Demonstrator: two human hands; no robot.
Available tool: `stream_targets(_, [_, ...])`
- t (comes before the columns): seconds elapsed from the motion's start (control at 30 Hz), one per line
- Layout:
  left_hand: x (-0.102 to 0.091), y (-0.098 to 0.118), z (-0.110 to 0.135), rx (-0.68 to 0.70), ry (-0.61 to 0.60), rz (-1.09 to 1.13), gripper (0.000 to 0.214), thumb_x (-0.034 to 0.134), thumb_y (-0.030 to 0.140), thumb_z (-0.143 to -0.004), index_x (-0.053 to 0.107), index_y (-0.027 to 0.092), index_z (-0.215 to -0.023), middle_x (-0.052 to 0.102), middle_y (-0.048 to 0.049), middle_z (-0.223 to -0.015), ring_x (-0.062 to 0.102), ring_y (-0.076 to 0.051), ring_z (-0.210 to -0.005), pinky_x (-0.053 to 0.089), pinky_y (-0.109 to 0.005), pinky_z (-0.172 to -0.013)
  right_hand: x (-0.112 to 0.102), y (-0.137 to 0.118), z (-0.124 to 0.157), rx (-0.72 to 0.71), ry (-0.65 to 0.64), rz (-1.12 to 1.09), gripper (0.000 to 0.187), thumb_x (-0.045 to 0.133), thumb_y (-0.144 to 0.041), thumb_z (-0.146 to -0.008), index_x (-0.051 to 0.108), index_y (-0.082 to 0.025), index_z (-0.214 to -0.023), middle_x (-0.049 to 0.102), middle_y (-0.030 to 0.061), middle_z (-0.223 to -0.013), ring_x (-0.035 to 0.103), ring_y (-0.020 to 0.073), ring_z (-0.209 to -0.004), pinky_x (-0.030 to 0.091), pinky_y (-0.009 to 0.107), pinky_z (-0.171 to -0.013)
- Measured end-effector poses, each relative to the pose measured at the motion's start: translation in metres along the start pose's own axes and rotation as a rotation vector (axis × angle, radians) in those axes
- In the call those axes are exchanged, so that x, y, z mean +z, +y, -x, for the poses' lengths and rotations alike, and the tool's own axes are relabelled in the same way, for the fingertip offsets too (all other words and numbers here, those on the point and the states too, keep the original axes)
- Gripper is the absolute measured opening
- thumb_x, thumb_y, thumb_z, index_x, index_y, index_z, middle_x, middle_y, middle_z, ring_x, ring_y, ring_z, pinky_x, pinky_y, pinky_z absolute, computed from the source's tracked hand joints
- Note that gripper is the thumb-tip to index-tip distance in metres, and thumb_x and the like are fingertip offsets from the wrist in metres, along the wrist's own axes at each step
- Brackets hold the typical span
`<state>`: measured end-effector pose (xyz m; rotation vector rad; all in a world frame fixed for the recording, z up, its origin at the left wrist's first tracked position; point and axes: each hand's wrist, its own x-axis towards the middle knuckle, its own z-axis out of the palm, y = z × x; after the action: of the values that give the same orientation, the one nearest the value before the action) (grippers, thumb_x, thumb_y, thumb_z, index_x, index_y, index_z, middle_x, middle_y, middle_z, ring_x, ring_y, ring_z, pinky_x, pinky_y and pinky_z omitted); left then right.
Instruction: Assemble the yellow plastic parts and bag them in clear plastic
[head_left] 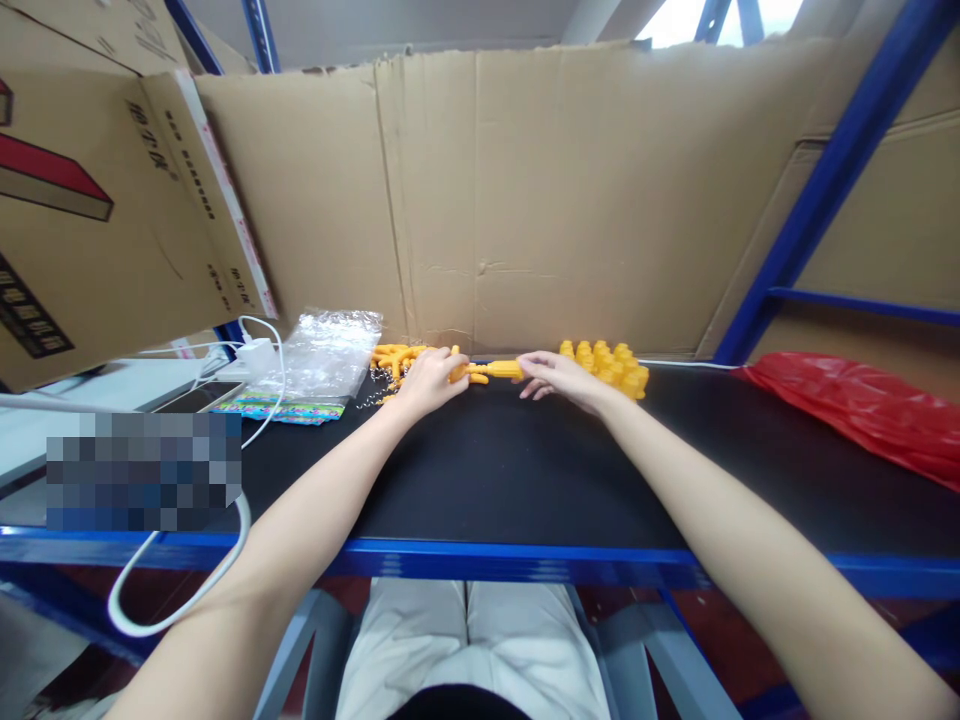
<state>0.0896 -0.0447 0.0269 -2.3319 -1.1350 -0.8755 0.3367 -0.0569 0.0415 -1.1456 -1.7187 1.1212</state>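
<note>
Between my two hands lies a yellow plastic piece (504, 369), long and narrow, just above the black tabletop. My left hand (435, 380) is closed around its left end, where short yellow prongs stick out between the fingers. At the right end, the thumb and fingertips of my right hand (551, 378) pinch it. A pile of branching yellow pieces (396, 356) with small metal chains (384, 382) sits left of my left hand. Just beyond my right hand stand several yellow knobbly pieces (611, 366), grouped in rows.
A clear plastic bag (330, 350) lies at the left beside a white charger and cable (259, 352). A red plastic bag (855, 410) rests at the right. Cardboard (600, 200) walls the back; a blue metal edge (525, 562) runs along the front.
</note>
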Motion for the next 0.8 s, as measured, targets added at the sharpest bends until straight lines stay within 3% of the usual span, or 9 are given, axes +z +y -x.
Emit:
stream_targets(0.1, [-0.0006, -0.0004, 0.0001, -0.005, -0.006, -0.005, 0.024, 0.056, 0.03, -0.081, 0.064, 0.019, -0.101, 0.062, -0.0059, -0.084, 0.059, -0.019, -0.081, 0.043, -0.031, -0.075, -0.0031, 0.001, 0.0002, -0.047, -0.017, 0.007, 0.041, 0.071, -0.035, -0.072, 0.058, -0.018, -0.107, 0.068, 0.0085, -0.098, 0.067, 0.0144, -0.071, 0.052, 0.025, -0.061])
stream_targets(0.2, [-0.001, -0.0001, 0.0, -0.007, -0.011, -0.004, 0.024, 0.057, 0.031, -0.081, 0.064, 0.019, -0.1, 0.061, -0.0059, -0.083, 0.059, -0.019, -0.081, 0.043, -0.031, -0.074, -0.0029, 0.0008, 0.0012, -0.042, -0.015, 0.005, 0.035, 0.069, -0.033, -0.074, 0.059, -0.016, -0.104, 0.068, 0.0097, -0.096, 0.066, 0.0141, -0.069, 0.052, 0.025, -0.061])
stream_targets(0.43, [0.0008, -0.0012, 0.0, -0.012, 0.007, 0.006, 0.023, 0.056, 0.03, -0.081, 0.064, 0.02, -0.099, 0.061, -0.0055, -0.083, 0.058, -0.019, -0.08, 0.043, -0.032, -0.074, 0.0001, -0.0026, 0.0039, -0.029, -0.003, -0.009, 0.035, 0.067, -0.037, -0.076, 0.06, -0.015, -0.102, 0.069, 0.0118, -0.094, 0.065, 0.0142, -0.069, 0.053, 0.026, -0.062])
stream_targets(0.8, [0.0006, 0.0004, 0.0006, -0.018, 0.006, 0.003, 0.023, 0.056, 0.031, -0.081, 0.065, 0.021, -0.1, 0.061, -0.0049, -0.082, 0.058, -0.019, -0.079, 0.043, -0.031, -0.074, 0.0021, -0.0012, 0.004, -0.051, 0.003, 0.008, 0.034, 0.063, -0.052, -0.075, 0.065, -0.02, -0.087, 0.07, 0.0073, -0.083, 0.066, 0.0159, -0.068, 0.052, 0.033, -0.07])
